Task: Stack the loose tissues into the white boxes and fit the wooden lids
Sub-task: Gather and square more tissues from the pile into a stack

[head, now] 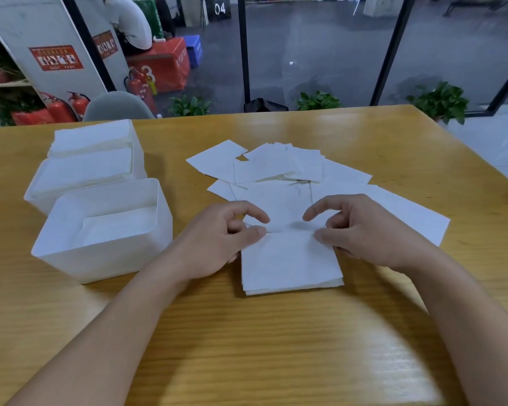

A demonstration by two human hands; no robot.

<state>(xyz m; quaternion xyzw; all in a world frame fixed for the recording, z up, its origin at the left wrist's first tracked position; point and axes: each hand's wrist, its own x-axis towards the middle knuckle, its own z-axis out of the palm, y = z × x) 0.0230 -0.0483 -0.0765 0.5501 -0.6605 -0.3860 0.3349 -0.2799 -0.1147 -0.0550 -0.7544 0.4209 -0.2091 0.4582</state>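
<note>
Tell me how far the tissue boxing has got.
Done: the far white box is heaped with tissues, and the near white box holds a shallow layer. In hand: the left hand and right hand pinch the far edge of a squared-up stack. Left: the loose tissues spread behind, and both lids; neither box wears one.

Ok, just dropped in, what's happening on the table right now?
A person is squaring up a small stack of tissues near the table's front edge, left hand and right hand pinching its far corners. More loose tissues lie scattered behind. To the left, the nearest white box holds only a few tissues, while the boxes behind it look piled full. No wooden lids are on any box.
</note>
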